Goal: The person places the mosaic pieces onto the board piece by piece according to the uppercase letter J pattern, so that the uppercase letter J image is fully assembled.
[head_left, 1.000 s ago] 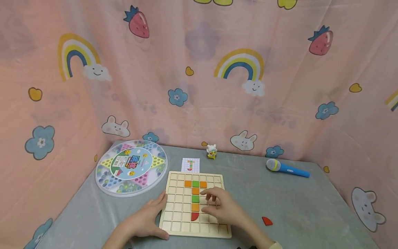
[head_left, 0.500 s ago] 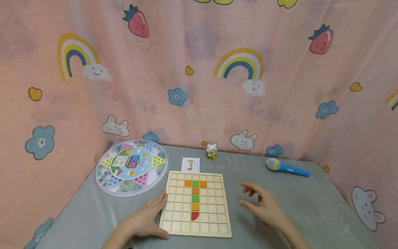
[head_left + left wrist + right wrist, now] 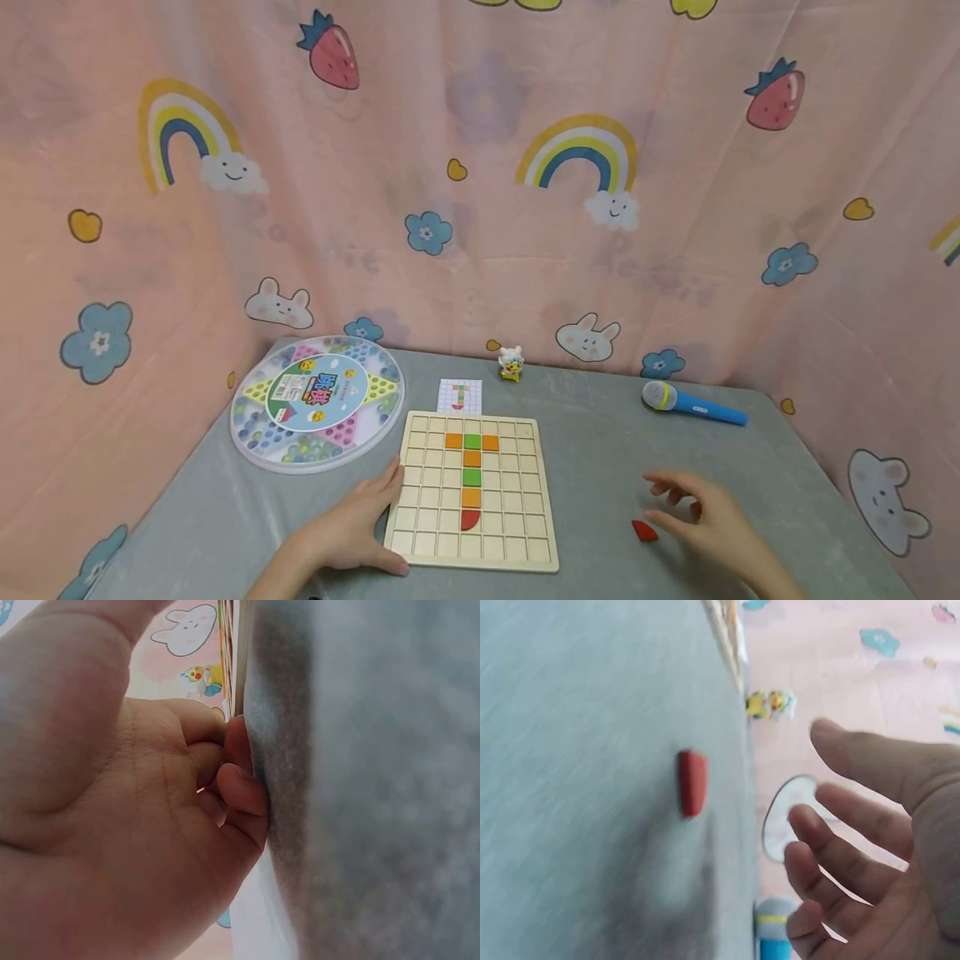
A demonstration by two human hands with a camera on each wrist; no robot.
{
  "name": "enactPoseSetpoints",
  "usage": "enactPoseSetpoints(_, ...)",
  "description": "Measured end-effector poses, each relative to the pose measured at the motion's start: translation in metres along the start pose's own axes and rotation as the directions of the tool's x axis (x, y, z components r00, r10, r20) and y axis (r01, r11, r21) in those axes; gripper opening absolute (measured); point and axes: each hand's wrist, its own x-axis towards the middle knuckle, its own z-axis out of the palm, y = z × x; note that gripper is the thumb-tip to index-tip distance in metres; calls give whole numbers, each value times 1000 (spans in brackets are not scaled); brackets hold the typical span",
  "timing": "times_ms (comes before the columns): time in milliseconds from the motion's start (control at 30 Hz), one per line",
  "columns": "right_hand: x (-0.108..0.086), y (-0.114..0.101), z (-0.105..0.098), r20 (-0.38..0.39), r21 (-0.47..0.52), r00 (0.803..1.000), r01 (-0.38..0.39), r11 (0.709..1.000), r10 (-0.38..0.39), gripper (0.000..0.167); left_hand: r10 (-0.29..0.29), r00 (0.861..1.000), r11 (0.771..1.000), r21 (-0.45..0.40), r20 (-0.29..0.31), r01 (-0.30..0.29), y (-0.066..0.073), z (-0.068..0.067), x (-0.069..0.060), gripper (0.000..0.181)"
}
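Observation:
My left hand (image 3: 352,521) rests at the left edge of a square wooden grid board (image 3: 517,517). Its index finger touches the side and its thumb lies at the near corner; in the left wrist view the other fingers bend against the table. Orange tiles (image 3: 472,459), green tiles (image 3: 472,477) and a red quarter-circle tile (image 3: 470,520) sit in the board's cells in a T-like column. My right hand (image 3: 705,517) hovers beside another red quarter-circle tile (image 3: 644,531) on the table, thumb and fingers apart, holding nothing. In the right wrist view that red tile (image 3: 692,783) lies apart from the fingers.
A pattern card (image 3: 460,396) lies behind the board. To the left is a round Chinese checkers box (image 3: 247,417). A small white-and-yellow figurine (image 3: 511,364) stands at the back, and a blue toy microphone (image 3: 693,404) lies at the back right. A pink patterned curtain (image 3: 480,283) surrounds the table.
My right hand has moved from over the board out to the right, to the loose red tile. My left hand and the tiles on the board have stayed put.

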Motion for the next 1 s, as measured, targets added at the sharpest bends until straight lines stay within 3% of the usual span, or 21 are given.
enactPoseSetpoints(100,-3,13,-1,120,40,993,3,999,-8,43,11,1000,1000,15,-3,-11,-3,1,2,135)
enactPoseSetpoints(200,-4,22,1,244,84,970,-11,996,-10,46,24,1000,999,21,-8,-24,-5,1,3,136)
enactPoseSetpoints(333,-4,28,6,334,114,941,11,993,-48,44,31,999,999,10,-8,-31,-3,0,2,137)
enactPoseSetpoints(567,-1,27,9,342,88,934,77,993,-103,33,-5,1000,1000,10,4,5,3,-1,0,133)
enactPoseSetpoints(733,1,24,10,335,46,939,72,996,-83,27,-4,1000,1000,4,12,4,8,-3,-3,131)
enactPoseSetpoints(1000,9,11,17,290,-72,957,40,997,-17,26,4,1000,1000,10,-4,-4,3,-1,-1,133)
